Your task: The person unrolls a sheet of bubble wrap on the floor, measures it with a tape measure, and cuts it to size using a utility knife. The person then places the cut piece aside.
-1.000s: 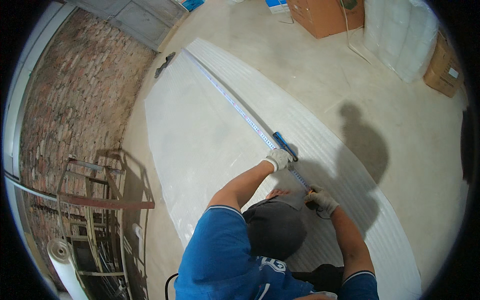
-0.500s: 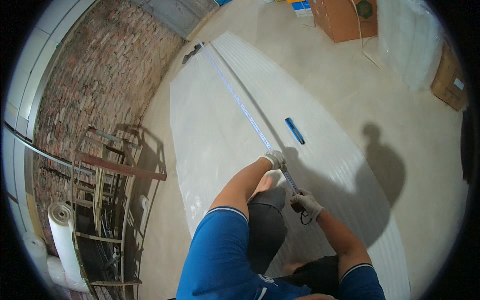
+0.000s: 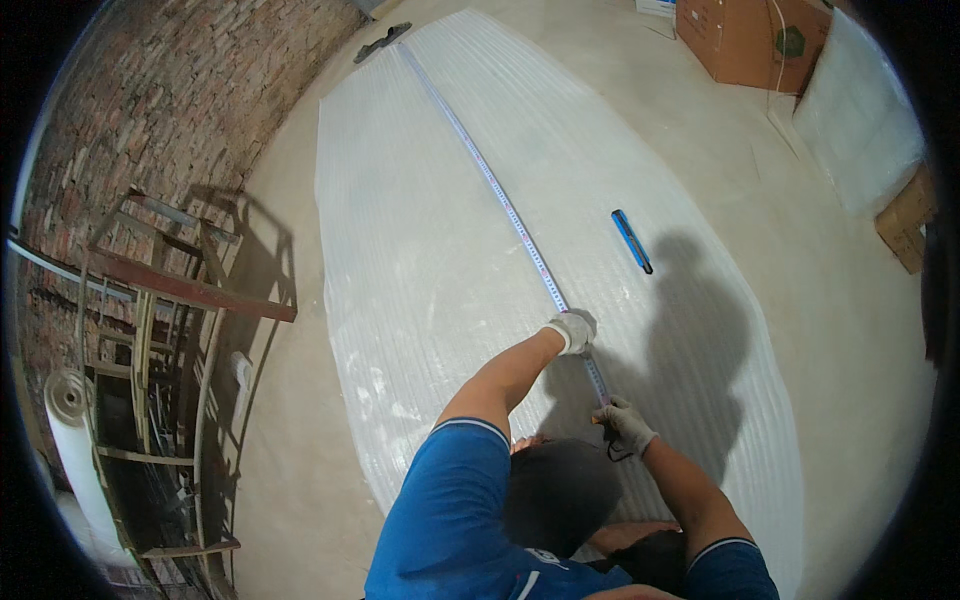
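While L hand [image 3: 573, 331] is folded over the blade of the tape measure [image 3: 525, 238], R hand [image 3: 627, 426] holds its near end, lower & to R of L hand. Both in whitish work gloves. L grip: closed round blade, fingertips hidden. R grip: clenched on tape case, mostly covered by fingers; bit of orange shows. Dark cord loop [image 3: 619, 454] hangs nr R wrist.

Loc. of tape measure: runs lengthwise over white ribbed sheet [image 3: 420, 250], from R hand, under L hand, up to sheet's far edge, nr dark item [image 3: 382, 42], kind unclear. Can't tell if blade touches sheet all along. Sheet spread on pale floor [image 3: 290, 450].

Blue utility knife [image 3: 632, 242], black-ended, on sheet, R of blade, apart from both hands. Person's shadow [image 3: 700, 330] alongside, same side. Bent knee [image 3: 560, 490], dark trousers, btwn forearms; short blue sleeves.

L side: worn frame [image 3: 190, 285] w/ reddish bar, white roll [image 3: 80, 450] next to it, brick wall [image 3: 180, 110] beyond. Top R: brown carton [image 3: 735, 45], clear-wrapped pack [image 3: 858, 120], smaller carton [image 3: 905, 222] just below pack.
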`<control>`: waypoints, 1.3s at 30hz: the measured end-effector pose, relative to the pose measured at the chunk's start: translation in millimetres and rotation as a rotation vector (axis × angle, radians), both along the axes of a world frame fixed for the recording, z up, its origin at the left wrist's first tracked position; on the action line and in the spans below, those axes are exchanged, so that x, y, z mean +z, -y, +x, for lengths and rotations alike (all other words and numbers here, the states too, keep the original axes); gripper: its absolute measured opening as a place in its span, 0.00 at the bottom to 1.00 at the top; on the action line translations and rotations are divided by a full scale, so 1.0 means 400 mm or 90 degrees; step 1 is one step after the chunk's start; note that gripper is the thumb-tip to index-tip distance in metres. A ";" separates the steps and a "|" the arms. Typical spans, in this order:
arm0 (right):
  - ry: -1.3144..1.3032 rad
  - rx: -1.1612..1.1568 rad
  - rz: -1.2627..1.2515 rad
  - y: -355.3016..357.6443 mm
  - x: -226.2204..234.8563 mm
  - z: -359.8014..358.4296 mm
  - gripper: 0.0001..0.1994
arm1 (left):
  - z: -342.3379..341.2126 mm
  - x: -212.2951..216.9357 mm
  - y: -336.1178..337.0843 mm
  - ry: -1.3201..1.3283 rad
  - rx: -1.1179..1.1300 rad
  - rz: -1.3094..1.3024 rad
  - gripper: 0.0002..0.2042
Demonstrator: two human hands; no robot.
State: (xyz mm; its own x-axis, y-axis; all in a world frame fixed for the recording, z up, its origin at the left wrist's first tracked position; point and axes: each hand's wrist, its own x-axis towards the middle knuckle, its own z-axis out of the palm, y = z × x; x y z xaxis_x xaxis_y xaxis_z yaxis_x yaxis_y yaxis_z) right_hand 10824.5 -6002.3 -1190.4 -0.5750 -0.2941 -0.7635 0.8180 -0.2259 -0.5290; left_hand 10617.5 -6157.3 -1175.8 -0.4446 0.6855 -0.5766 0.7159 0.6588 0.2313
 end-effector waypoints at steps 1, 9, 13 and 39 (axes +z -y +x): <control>-0.012 -0.002 -0.004 0.037 -0.002 0.047 0.18 | -0.002 -0.008 0.011 -0.006 -0.014 -0.018 0.10; 0.032 -0.012 0.041 0.081 0.002 -0.034 0.21 | -0.007 -0.020 0.089 -0.019 0.009 -0.019 0.12; 0.069 -0.023 0.027 0.098 -0.005 -0.015 0.21 | 0.008 0.008 0.102 -0.020 0.016 -0.023 0.12; 0.155 -0.004 -0.018 0.124 -0.042 0.037 0.29 | 0.000 0.033 0.105 0.071 0.029 -0.070 0.15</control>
State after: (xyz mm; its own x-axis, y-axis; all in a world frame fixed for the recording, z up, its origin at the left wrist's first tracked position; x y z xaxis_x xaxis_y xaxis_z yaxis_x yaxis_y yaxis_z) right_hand 10839.4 -6051.7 -1207.0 -0.3775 -0.3140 -0.8711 0.9189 -0.2432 -0.3105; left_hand 10617.5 -6199.4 -1162.7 -0.4030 0.5958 -0.6947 0.6591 0.7156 0.2314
